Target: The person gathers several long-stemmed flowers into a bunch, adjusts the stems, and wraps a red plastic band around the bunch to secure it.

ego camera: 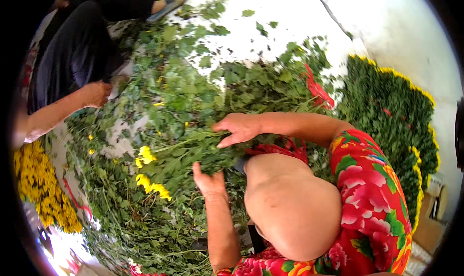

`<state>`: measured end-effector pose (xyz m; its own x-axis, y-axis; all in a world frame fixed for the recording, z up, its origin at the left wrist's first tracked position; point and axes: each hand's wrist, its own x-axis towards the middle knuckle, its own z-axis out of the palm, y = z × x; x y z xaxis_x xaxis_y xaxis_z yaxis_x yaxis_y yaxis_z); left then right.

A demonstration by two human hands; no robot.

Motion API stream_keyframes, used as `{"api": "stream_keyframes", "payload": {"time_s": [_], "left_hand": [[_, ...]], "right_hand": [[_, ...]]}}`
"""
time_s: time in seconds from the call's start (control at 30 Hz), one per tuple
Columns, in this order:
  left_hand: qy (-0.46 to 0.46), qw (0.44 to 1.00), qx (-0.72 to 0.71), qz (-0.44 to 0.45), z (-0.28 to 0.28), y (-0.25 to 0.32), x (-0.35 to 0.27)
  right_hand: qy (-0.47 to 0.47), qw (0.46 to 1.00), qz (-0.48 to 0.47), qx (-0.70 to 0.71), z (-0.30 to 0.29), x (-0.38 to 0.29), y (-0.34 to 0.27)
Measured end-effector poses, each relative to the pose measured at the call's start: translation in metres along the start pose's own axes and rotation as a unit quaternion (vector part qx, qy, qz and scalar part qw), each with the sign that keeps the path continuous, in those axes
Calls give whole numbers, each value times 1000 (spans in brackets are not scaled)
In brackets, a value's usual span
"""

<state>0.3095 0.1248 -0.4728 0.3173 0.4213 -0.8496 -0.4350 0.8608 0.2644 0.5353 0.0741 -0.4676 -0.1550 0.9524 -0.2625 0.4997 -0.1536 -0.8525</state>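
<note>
A leafy bunch of yellow chrysanthemums [174, 163] lies between my hands, its yellow heads pointing left and its stems running towards my bare knee [290, 207]. My right hand [241, 127] is at the upper side of the bunch. Its thumb and fingers are spread, and nothing shows between them; the fingertips are slightly blurred. Below the bunch, my left hand [210, 182] touches the lower leaves with its thumb raised. Foliage covers part of its fingers, so its grip is unclear. Stripped leaves and stems [145, 221] are heaped under and around both hands.
A seated person's hand [96, 94] and dark trousers [69, 66] are at upper left. Yellow blooms [43, 189] are massed at far left. Upright chrysanthemum bundles [384, 109] line the right wall. Red ties [317, 89] lie on cut stems; a cardboard box [429, 218] stands lower right.
</note>
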Motion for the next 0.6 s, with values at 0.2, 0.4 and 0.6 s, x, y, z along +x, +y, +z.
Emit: {"api": "stream_keyframes", "payload": {"time_s": [0.2,0.4,0.6], "left_hand": [[43,999,-29,16,20,9,-10],[-16,997,-35,63,40,10,-16],[-246,959,134,49,24,5,-26]], "right_hand": [[12,990,-66,-124,14,-19,-29],[79,986,2,-145,18,-26,-42],[225,935,27,-273,-51,-75,-59]]}}
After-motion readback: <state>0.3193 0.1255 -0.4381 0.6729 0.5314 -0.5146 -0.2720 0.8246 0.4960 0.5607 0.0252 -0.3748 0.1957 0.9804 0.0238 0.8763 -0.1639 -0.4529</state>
